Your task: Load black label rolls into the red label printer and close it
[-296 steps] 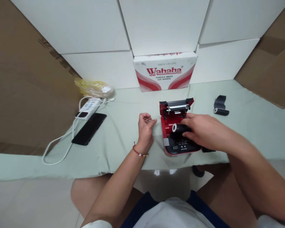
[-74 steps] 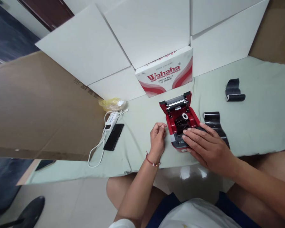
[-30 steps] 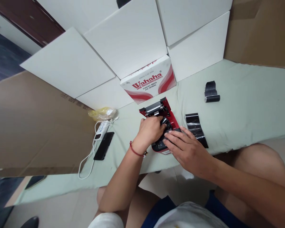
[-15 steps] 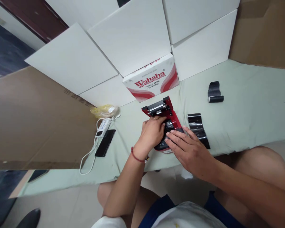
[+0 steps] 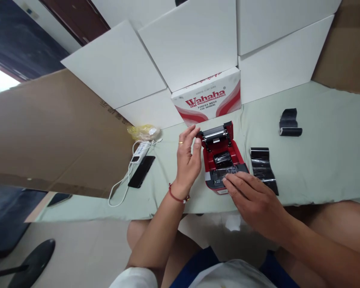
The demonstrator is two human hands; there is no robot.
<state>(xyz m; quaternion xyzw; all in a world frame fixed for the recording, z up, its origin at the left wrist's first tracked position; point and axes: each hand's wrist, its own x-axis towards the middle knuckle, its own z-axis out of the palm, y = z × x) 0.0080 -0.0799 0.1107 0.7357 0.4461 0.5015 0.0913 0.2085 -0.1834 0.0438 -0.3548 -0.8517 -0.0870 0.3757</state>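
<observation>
The red printer sits lid-up on the green cloth, just in front of the Wahaha box. The left hand, fingers loosely spread, touches the printer's lid corner and grips nothing. The right hand presses flat fingers on the printer's front edge. 1 black strip lies just right of the printer.

The printer stands near the front edge of the table, its lid open toward the Wahaha box behind it. The left hand is just left of the printer; the right hand lies on its front part. A loose strip lies just right, a small roll farther right. The phone and the charger lie well left, with a plastic bag behind them.
</observation>
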